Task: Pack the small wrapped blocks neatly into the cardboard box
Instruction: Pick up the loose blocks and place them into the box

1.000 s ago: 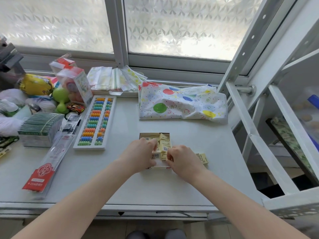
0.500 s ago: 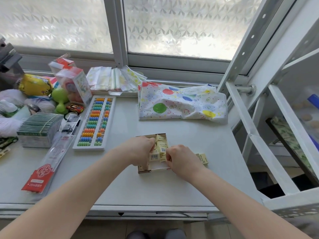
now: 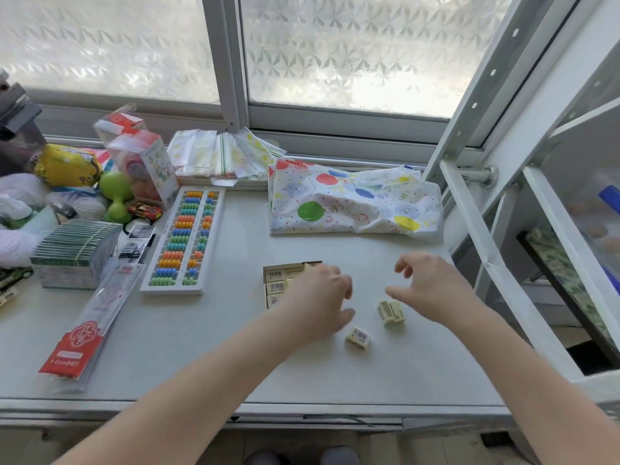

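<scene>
Two small wrapped blocks are lying loose on the counter [image 3: 235, 330], just right of the cardboard box [image 3: 285, 280], where other blocks are already sitting in rows. The nearer block [image 3: 357, 337] is lying just below and right of the left hand [image 3: 318, 297], its long axis slanting across the counter. The farther block [image 3: 391, 312] is sitting just below the thumb of the right hand [image 3: 432, 290], its long axis running roughly away from the person. Both hands are being held open and empty, fingers loosely curled, nothing gripped. Each block is judged nearest to the hand above it, and the box is being partly hidden under the left hand.
</scene>
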Motion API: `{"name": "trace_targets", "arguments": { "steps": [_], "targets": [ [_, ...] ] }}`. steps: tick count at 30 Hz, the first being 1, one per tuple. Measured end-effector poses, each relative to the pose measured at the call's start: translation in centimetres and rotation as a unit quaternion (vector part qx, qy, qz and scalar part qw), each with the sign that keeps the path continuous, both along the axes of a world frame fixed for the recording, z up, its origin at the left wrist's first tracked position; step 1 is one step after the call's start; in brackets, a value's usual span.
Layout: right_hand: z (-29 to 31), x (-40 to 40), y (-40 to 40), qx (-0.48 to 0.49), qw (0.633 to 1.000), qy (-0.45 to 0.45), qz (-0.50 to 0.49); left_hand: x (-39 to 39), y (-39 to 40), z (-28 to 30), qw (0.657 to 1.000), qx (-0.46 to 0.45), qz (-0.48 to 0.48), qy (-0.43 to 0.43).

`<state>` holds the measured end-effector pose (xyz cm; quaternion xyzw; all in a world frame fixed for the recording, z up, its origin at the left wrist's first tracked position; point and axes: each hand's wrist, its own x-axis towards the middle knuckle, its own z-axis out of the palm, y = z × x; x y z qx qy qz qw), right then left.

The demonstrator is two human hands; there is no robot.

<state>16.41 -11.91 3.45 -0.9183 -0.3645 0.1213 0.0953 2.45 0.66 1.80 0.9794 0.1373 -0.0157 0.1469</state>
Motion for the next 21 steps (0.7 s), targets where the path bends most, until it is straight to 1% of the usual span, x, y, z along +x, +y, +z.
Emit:
{"name": "trace_targets", "arguments": {
  "steps": [2,3,5,9,11,12,14,16,17,19,21],
  "targets": [
    [-1.0,0.5,-0.8,-0.073,0.996,0.037,-0.041,1.7,-2.3,-1.0,0.996,0.051,-0.037,0.057],
    [-1.8,0.3,-1.0,-0.087,0.993,0.058,-0.046,2.2,-3.1,-1.3,0.993,0.072,-0.051,0.082],
    [-3.2,-0.4,-1.1,-0.095,0.992,0.071,-0.038,2.9,-3.8,-1.5,0.988,0.081,-0.066,0.112],
    [-4.4,-1.1,-1.2,-0.072,0.997,0.022,-0.035,2.2,-4.0,-1.3,0.980,0.090,-0.123,0.129],
    [-4.6,-1.3,-1.1,-0.068,0.997,-0.016,-0.024,1.6,-3.8,-1.5,0.981,0.078,-0.134,0.115],
    [-4.6,-1.4,-1.0,-0.069,0.997,-0.035,-0.015,1.3,-3.7,-1.5,0.985,0.061,-0.125,0.097],
    [-4.6,-1.5,-1.1,-0.073,0.995,-0.066,0.008,0.4,-2.9,-1.0,0.996,0.007,-0.076,0.041],
    [-4.6,-1.4,-1.1,-0.076,0.994,-0.075,0.020,-1.4,-1.1,-0.1,0.998,-0.063,0.017,-0.009],
    [-4.3,-1.3,-1.1,-0.076,0.994,-0.075,0.020,-2.7,0.0,0.2,0.994,-0.080,0.063,-0.027],
    [-3.5,-1.4,-0.6,-0.047,0.996,-0.073,0.019,-5.3,2.4,0.1,0.990,-0.068,0.121,-0.028],
    [-2.5,-2.4,0.6,0.036,0.997,-0.044,0.043,-7.3,3.5,-0.3,0.988,-0.065,0.137,-0.001]
  ]
}}
